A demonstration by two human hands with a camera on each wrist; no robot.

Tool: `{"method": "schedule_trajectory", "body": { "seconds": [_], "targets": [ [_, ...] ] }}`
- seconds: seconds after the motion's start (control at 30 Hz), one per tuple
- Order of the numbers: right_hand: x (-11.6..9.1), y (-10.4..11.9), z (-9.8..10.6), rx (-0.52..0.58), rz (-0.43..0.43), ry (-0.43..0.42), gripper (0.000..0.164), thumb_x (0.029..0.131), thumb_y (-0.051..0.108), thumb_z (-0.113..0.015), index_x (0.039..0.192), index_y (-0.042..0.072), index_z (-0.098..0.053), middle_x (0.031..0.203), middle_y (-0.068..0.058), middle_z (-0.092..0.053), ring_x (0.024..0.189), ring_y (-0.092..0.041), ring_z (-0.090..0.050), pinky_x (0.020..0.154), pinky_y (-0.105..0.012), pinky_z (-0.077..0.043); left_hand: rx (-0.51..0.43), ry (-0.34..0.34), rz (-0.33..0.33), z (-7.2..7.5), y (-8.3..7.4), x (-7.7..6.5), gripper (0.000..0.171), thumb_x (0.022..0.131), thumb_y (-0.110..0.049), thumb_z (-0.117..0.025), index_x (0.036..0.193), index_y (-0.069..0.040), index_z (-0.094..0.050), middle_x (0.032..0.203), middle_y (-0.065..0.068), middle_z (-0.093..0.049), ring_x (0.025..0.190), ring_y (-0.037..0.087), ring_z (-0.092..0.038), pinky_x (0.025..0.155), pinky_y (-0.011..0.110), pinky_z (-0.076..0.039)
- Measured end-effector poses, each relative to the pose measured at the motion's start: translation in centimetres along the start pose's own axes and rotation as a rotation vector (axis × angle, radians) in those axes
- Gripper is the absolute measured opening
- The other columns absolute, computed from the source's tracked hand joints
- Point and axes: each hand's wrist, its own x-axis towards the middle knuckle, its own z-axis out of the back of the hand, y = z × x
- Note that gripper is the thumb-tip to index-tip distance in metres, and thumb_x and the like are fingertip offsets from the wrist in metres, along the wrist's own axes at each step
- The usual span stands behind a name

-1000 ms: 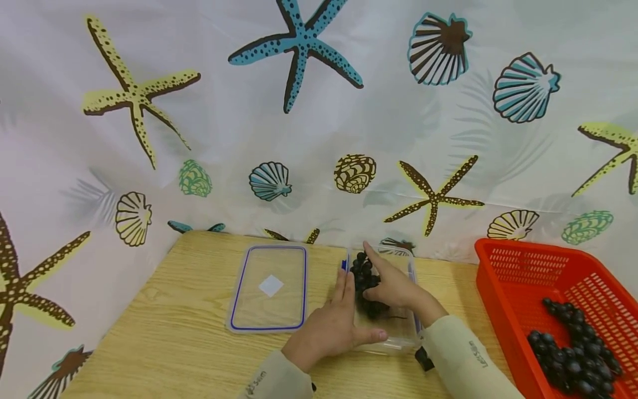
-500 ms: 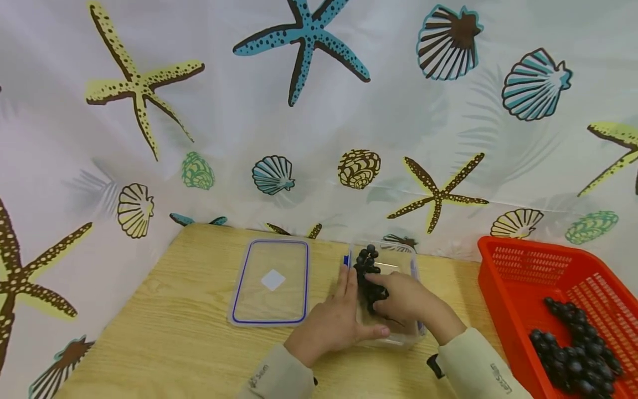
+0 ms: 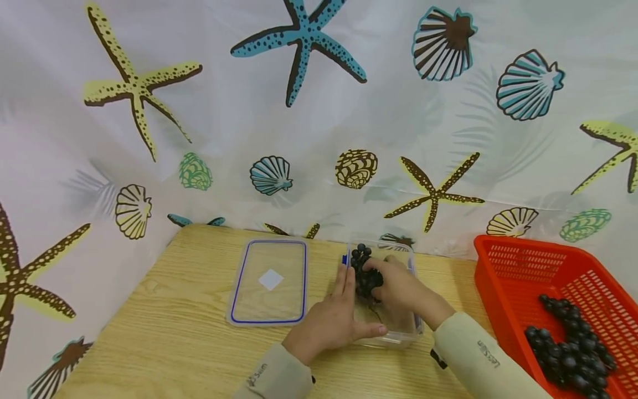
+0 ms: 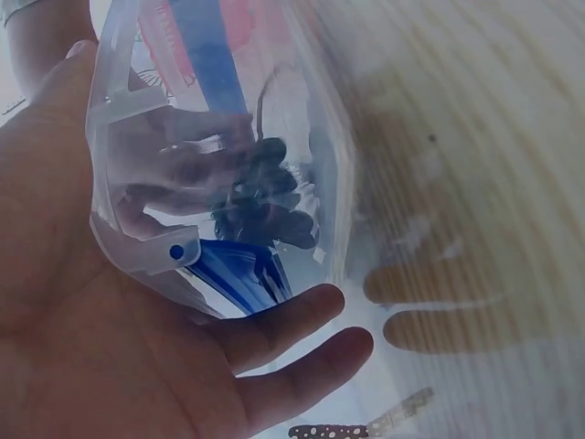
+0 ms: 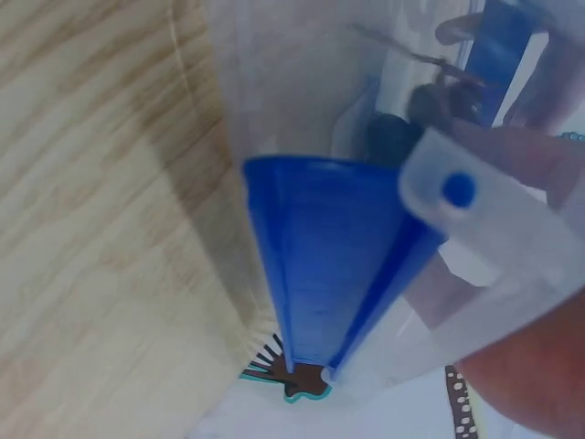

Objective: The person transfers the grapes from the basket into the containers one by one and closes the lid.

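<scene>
In the head view, a bunch of dark grapes (image 3: 364, 284) lies inside a clear plastic container (image 3: 391, 338) toward its left wall. My right hand (image 3: 401, 285) reaches into the container and holds the bunch with bent fingers and thumb; its stem trails toward the near side. My left hand (image 3: 331, 324) stays outside, fingers straight along the left wall and thumb by the near edge. Through the wall, the left wrist view shows the grapes (image 4: 265, 197) and a blue clip (image 4: 242, 274). A blue clip (image 5: 334, 256) hides part of the right hand in the right wrist view.
The clear lid (image 3: 269, 299) with a blue seal lies flat left of the container. On the right stands a red perforated basket (image 3: 503, 310) holding more dark grapes (image 3: 573, 354). A patterned curtain (image 3: 319, 133) rises behind the wooden table (image 3: 164, 327).
My right hand first drew toward the near side, then moved slightly away and left. The grape bunch shifted inside the container with it. My left hand has stayed at the wall.
</scene>
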Motion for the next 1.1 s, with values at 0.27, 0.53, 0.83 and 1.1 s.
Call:
{"method": "schedule_trajectory", "body": {
  "seconds": [0.27,0.53,0.83,1.1],
  "targets": [
    [1.0,-0.4,0.1,0.113,-0.070,-0.147,0.049,0.090,0.011,-0.079,0.135,0.006,-0.062,0.142,-0.023,-0.050,0.128,-0.044,-0.049,0.100,-0.059,-0.043,0.023,-0.012,-0.019,0.0,-0.1,0.3,0.125,0.083,-0.077,-0.063,0.162,-0.007,0.004,0.167,0.011,0.014,0.125,0.043,-0.055,0.073,0.045,-0.055],
    [1.6,-0.5,0.0,0.108,-0.034,-0.029,0.069,0.087,0.006,-0.079,0.149,0.008,-0.048,0.149,-0.030,-0.040,0.134,-0.048,-0.043,0.104,-0.061,-0.038,0.057,-0.020,-0.023,0.3,-0.5,0.4,0.126,0.082,-0.080,-0.060,0.162,-0.007,0.005,0.167,0.013,0.015,0.118,0.039,-0.061,0.071,0.042,-0.054],
    [2.3,-0.3,-1.2,0.002,-0.006,0.022,0.078,0.095,0.020,-0.075,0.160,0.011,-0.033,0.151,-0.042,-0.027,0.131,-0.057,-0.041,0.103,-0.064,-0.037,0.021,-0.009,0.000,0.5,0.2,0.2,0.125,0.083,-0.077,-0.062,0.162,-0.009,0.007,0.166,0.011,0.017,0.126,0.042,-0.055,0.078,0.044,-0.054],
    [2.4,-1.0,-1.7,0.109,-0.077,-0.043,0.093,0.089,0.022,-0.082,0.160,0.008,-0.025,0.151,-0.031,-0.038,0.133,-0.048,-0.044,0.105,-0.061,-0.038,0.015,-0.025,-0.004,-0.2,0.3,0.3,0.125,0.083,-0.077,-0.063,0.162,-0.006,0.004,0.167,0.015,0.014,0.129,0.044,-0.052,0.084,0.048,-0.054]
  ]
}}
